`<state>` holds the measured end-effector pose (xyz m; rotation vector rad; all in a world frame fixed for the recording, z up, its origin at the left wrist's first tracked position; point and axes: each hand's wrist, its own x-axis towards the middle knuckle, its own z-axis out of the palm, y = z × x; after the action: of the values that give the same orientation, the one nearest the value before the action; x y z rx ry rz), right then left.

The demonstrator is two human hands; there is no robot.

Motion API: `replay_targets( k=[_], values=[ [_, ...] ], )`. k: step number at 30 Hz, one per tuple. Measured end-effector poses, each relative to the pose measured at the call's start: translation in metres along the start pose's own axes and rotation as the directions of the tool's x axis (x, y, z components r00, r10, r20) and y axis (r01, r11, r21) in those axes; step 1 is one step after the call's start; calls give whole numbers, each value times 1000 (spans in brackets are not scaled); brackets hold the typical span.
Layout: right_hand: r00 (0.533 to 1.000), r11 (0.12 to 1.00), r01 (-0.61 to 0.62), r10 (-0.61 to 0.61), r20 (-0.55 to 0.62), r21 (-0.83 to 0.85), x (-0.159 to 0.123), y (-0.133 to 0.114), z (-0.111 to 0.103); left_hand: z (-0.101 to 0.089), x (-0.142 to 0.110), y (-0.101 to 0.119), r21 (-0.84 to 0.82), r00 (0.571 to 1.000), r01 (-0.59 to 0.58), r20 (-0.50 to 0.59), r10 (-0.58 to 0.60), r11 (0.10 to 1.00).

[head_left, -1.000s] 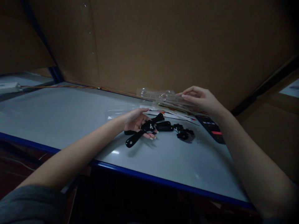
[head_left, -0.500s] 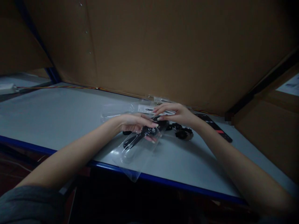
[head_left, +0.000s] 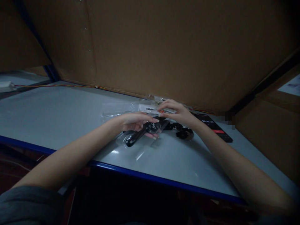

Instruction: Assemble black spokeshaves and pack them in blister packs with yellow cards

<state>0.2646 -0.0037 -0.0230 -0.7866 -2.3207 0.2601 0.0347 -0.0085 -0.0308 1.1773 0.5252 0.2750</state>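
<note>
My left hand (head_left: 134, 121) is closed around a black long-handled object (head_left: 134, 137) lying in a clear plastic blister pack (head_left: 122, 142). Its thumb lies on top and its fingertips show underneath; the object's exact kind is hard to make out. At its upper end, the thumb and fingers of my right hand (head_left: 174, 111) are bent in a pinch, and a small orange spot shows by the fingertips. Right beside them, black knobbed parts (head_left: 184, 132) rest on the table. Behind my hands lies a printed card (head_left: 146, 108) in clear plastic.
A phone (head_left: 214, 128) with a lit timer lies on the grey table (head_left: 58, 115), right of my right forearm. Brown board (head_left: 164, 56) walls the back and right. Red and yellow wires (head_left: 70, 87) run along the rear edge. A blue rail (head_left: 140, 175) edges the front.
The clear pack's lower corner no longer hangs over the front edge; it has drawn up toward my hands. My right hand has lifted slightly, and an orange spot now shows at its fingertips.
</note>
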Motion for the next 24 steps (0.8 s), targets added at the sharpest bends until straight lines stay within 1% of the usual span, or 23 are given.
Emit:
replay_targets(
  k=[4,6,8,9,10,11,12,13,14,16,18,19,20,21,22,24],
  values=[
    [1000,1000,-12,12,-19,-29,1,-5,-1,0,-1,0,-7,998,-54,-36,53,999],
    [999,999,-27,26,-27,-18,1,-7,-1,0,-2,0,-14,996,-68,-62,67,998],
    [994,997,-68,71,-82,41,1,-3,-3,0,-2,2,-15,993,-76,-92,74,997],
    [984,990,-104,117,-138,95,1,1,-4,0,-3,3,-15,991,-80,-108,78,997],
    [961,977,-144,176,-213,157,1,7,-5,1,-4,5,-14,989,-84,-121,82,996],
    [925,959,-182,241,-294,216,2,14,-6,2,-5,7,-13,988,-90,-123,88,996],
    [887,942,-217,299,-351,255,3,21,-7,4,-7,9,-10,990,-94,-110,92,996],
    [862,932,-249,337,-379,264,4,29,-7,6,-10,11,-5,993,-91,-80,90,996],
    [860,929,-278,355,-368,246,7,35,-5,9,-12,12,1,996,-79,-35,79,997],
    [908,937,-297,336,-251,181,15,43,1,15,-17,13,22,997,-24,75,22,999],
    [965,966,-237,246,-91,100,26,43,13,22,-20,13,54,982,52,176,-61,997],
    [984,983,-177,177,-6,39,33,40,21,24,-21,12,71,972,85,212,-98,994],
    [990,993,-113,115,78,-34,40,36,28,26,-21,11,85,963,108,238,-126,990],
    [985,993,-56,73,157,-105,46,31,36,27,-22,10,93,957,121,253,-141,988],
    [976,984,-21,58,210,-176,52,27,43,27,-22,9,98,955,124,260,-146,987],
    [965,956,12,66,253,-295,63,20,55,26,-21,8,99,959,114,249,-135,989]
  ],
)
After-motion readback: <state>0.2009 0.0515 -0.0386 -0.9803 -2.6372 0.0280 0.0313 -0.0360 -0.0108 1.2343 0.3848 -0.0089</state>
